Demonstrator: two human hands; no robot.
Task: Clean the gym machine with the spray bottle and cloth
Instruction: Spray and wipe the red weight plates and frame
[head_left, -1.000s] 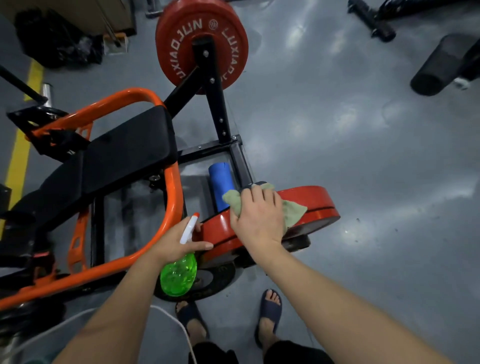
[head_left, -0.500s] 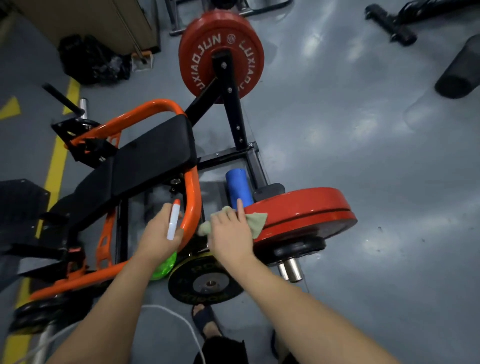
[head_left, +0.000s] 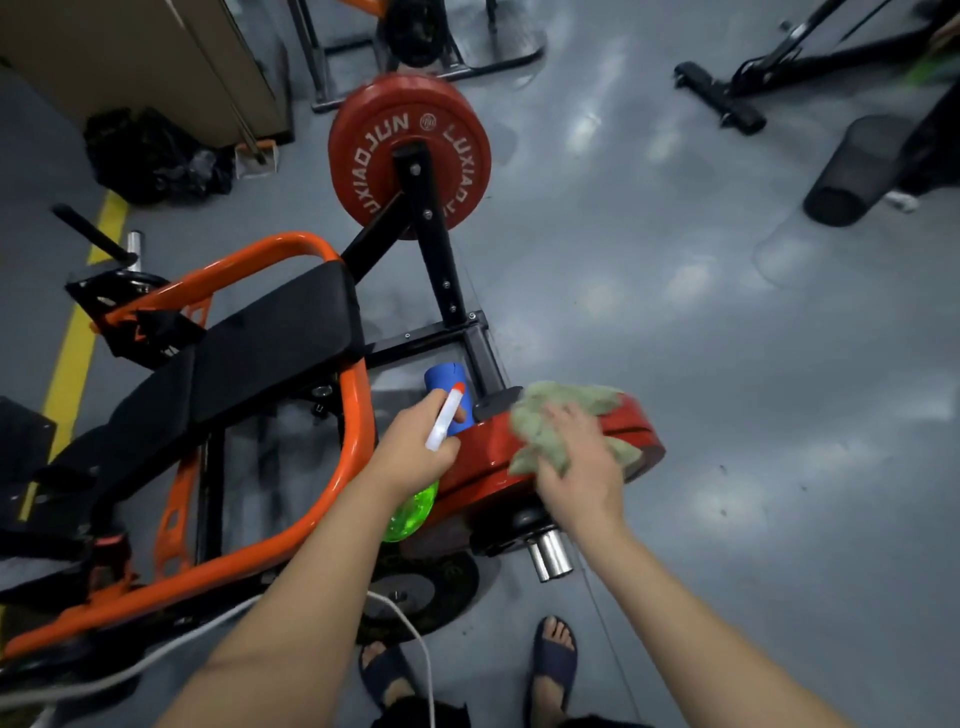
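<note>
At the bottom centre of the frame we saw two sandalled feet (head_left: 555, 654) on grey floor (head_left: 727, 364). Above them, mid-frame, the left hand (head_left: 410, 452) gripped a green spray bottle (head_left: 410, 512), fingers curled round its white neck. Just right of it, the right hand (head_left: 576, 467) clutched a green cloth (head_left: 550, 421) against the near red weight plate (head_left: 480, 457) on the orange-framed gym machine (head_left: 358, 415). At upper centre stood a second red plate (head_left: 363, 156).
</note>
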